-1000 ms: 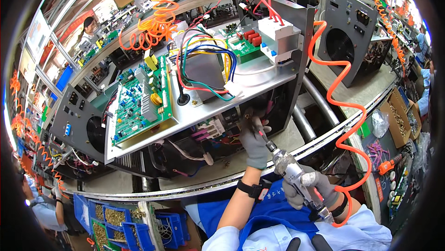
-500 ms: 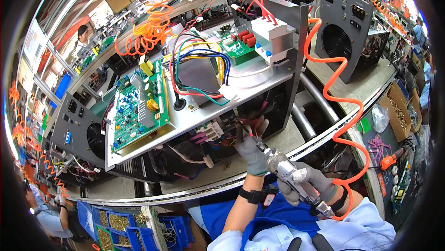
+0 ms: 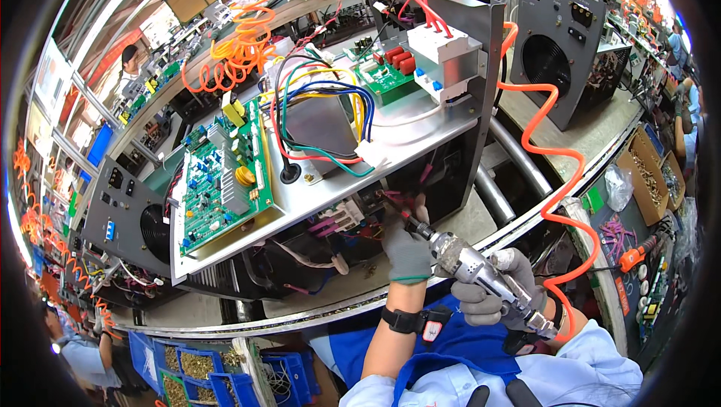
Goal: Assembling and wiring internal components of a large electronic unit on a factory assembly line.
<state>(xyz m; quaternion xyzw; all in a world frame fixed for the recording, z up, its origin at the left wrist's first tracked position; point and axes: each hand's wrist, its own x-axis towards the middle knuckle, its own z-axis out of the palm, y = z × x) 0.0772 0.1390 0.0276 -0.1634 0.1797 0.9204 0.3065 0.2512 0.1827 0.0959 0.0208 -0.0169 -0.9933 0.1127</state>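
Note:
My right hand, in a grey glove, is wrapped round a silver air screwdriver. Its long bit slants up and left into the lower bay of a metal electronics chassis. My left hand, gloved too, reaches into that bay beside the bit, close to pink-sleeved wires. Shadow and the chassis hide most of its fingers, and what they touch cannot be made out. On the upper plate are a green circuit board, a bundle of coloured wires and a white terminal block.
An orange coiled air hose runs from the screwdriver up past the chassis. Metal rollers lie right of it. Another fan-fitted unit stands at the back right. Blue bins with small metal parts sit lower left; cardboard boxes stand at right.
The screwdriver and my right hand have shifted slightly right and up. My left hand stays in the bay, its fingers a little deeper in shadow.

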